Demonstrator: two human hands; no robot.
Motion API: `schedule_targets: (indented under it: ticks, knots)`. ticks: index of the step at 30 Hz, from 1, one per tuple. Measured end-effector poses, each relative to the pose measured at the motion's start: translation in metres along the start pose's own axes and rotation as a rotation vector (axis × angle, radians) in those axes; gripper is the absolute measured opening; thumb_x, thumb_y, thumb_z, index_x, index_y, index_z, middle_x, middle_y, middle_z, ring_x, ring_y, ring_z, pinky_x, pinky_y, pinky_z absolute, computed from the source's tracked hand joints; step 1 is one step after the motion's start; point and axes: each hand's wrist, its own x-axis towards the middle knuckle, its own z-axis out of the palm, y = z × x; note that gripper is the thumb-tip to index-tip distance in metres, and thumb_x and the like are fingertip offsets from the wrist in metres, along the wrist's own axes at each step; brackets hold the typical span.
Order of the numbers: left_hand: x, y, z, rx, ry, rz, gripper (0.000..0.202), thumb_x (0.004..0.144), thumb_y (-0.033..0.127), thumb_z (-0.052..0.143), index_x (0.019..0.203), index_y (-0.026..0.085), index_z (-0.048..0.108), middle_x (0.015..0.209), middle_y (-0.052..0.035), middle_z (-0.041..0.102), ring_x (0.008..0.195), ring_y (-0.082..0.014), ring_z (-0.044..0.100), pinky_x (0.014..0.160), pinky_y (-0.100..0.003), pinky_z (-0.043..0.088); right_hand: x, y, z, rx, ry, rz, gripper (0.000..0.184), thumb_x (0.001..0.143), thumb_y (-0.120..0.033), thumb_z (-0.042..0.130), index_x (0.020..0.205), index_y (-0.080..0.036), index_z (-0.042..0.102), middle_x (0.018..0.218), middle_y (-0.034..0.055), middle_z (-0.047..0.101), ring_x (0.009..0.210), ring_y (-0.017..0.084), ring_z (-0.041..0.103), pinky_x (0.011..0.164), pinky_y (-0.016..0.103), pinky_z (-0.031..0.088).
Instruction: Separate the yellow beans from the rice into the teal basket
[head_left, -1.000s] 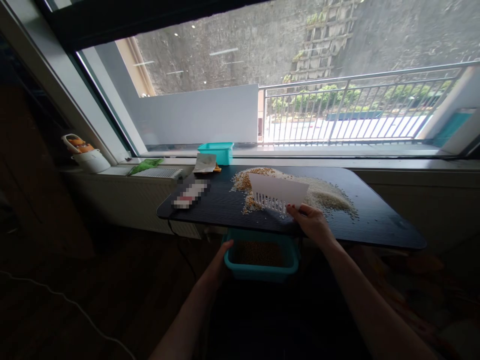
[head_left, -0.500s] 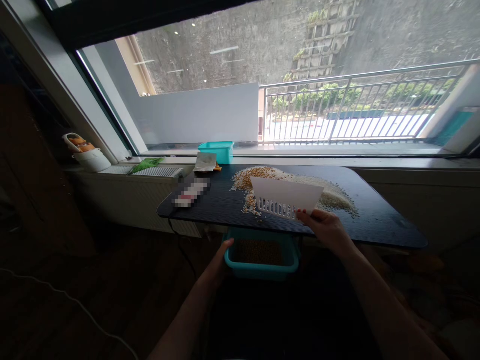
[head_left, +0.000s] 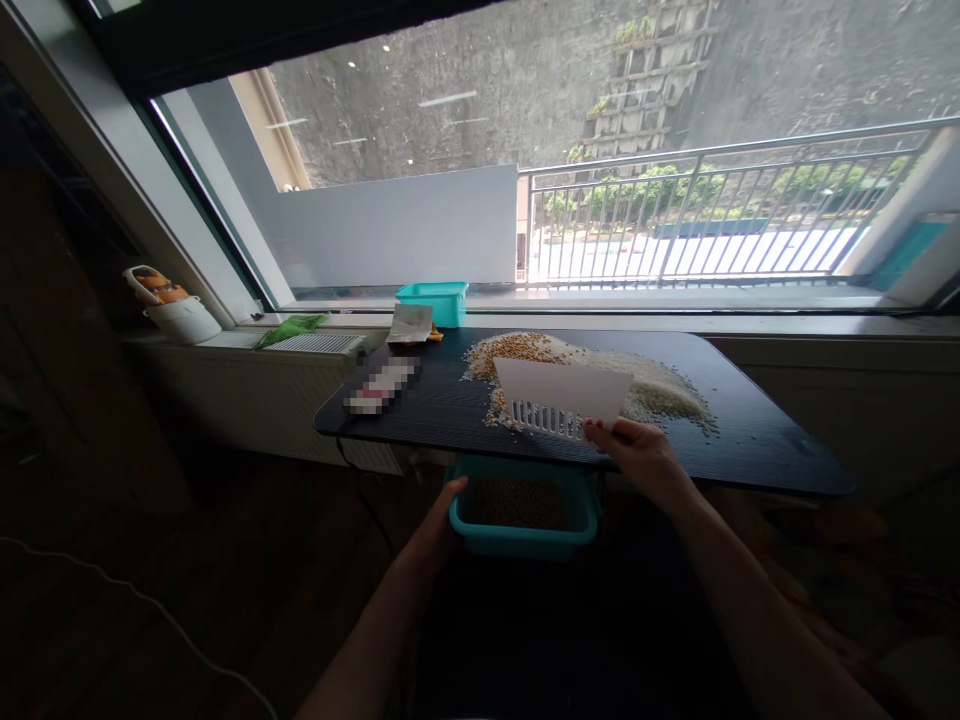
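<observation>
My right hand (head_left: 639, 458) grips the lower right corner of a white slotted plastic scraper (head_left: 562, 398). The scraper stands tilted on the black table (head_left: 750, 440), at the near edge of a pile of yellow and white grains (head_left: 637, 385). My left hand (head_left: 442, 515) holds the left rim of a teal bin (head_left: 525, 545) below the table's front edge. Brownish grains lie inside that bin.
A second teal bin (head_left: 433, 302) and a folded packet (head_left: 411, 325) sit at the table's back left by the window. A blurred flat item (head_left: 381, 388) lies on the table's left part. A white pot (head_left: 180, 318) stands on the sill, with a cable (head_left: 135, 600) across the floor.
My right hand drew the scraper slightly right, then shifted it back left a little beside the grain pile. The left hand and the bin below stayed where they were.
</observation>
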Motion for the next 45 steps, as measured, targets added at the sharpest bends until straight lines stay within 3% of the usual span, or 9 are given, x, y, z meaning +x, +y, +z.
schedule_targets:
  ticks: [13, 23, 29, 33, 39, 45]
  knots:
    - [-0.002, 0.001, 0.001, -0.021, -0.026, -0.009, 0.057, 0.077, 0.051, 0.047, 0.122, 0.016, 0.051, 0.109, -0.0096, 0.064, 0.1, -0.0248, 0.059, 0.075, -0.032, 0.048, -0.003, -0.007, 0.002, 0.029, -0.035, -0.01, 0.032, 0.067, -0.048, 0.065, 0.072, -0.017, 0.07, 0.069, 0.0027, 0.067, 0.065, 0.017, 0.058, 0.06, 0.025, 0.045]
    - [-0.001, 0.002, 0.0, -0.017, -0.038, -0.011, 0.057, 0.076, 0.052, 0.049, 0.119, 0.016, 0.053, 0.109, -0.0103, 0.064, 0.099, -0.0254, 0.059, 0.076, -0.032, 0.048, -0.015, -0.013, 0.007, 0.13, -0.183, 0.026, 0.034, 0.063, -0.049, 0.068, 0.075, -0.017, 0.072, 0.074, 0.0036, 0.069, 0.07, 0.019, 0.061, 0.066, 0.029, 0.049]
    - [-0.001, 0.0, 0.0, -0.02, -0.038, 0.019, 0.056, 0.076, 0.052, 0.049, 0.118, 0.017, 0.054, 0.11, -0.0096, 0.063, 0.099, -0.0248, 0.059, 0.077, -0.033, 0.047, -0.019, -0.016, -0.002, 0.155, 0.077, 0.003, 0.033, 0.06, -0.049, 0.07, 0.07, -0.018, 0.072, 0.075, 0.0049, 0.068, 0.072, 0.021, 0.062, 0.065, 0.03, 0.049]
    - [-0.002, 0.001, 0.001, -0.009, -0.034, -0.004, 0.055, 0.076, 0.053, 0.047, 0.119, 0.018, 0.053, 0.11, -0.0087, 0.064, 0.1, -0.0251, 0.058, 0.078, -0.034, 0.048, -0.022, -0.017, 0.005, 0.096, -0.013, -0.008, 0.034, 0.063, -0.049, 0.066, 0.072, -0.017, 0.072, 0.066, 0.0044, 0.065, 0.066, 0.02, 0.06, 0.055, 0.027, 0.048]
    - [-0.004, 0.004, 0.003, 0.017, -0.005, -0.009, 0.058, 0.076, 0.053, 0.047, 0.121, 0.017, 0.051, 0.11, -0.0095, 0.064, 0.101, -0.0259, 0.058, 0.077, -0.035, 0.048, -0.029, -0.011, 0.026, -0.026, 0.012, -0.041, 0.032, 0.072, -0.047, 0.058, 0.071, -0.017, 0.069, 0.066, 0.0036, 0.065, 0.065, 0.019, 0.059, 0.055, 0.026, 0.046]
    - [-0.004, 0.002, 0.001, 0.0, -0.028, 0.006, 0.057, 0.076, 0.052, 0.048, 0.121, 0.016, 0.051, 0.113, -0.0098, 0.062, 0.101, -0.0255, 0.058, 0.077, -0.033, 0.048, -0.03, 0.007, 0.024, -0.206, 0.21, -0.053, 0.029, 0.074, -0.044, 0.056, 0.077, -0.017, 0.066, 0.068, 0.0046, 0.067, 0.06, 0.018, 0.059, 0.054, 0.026, 0.043]
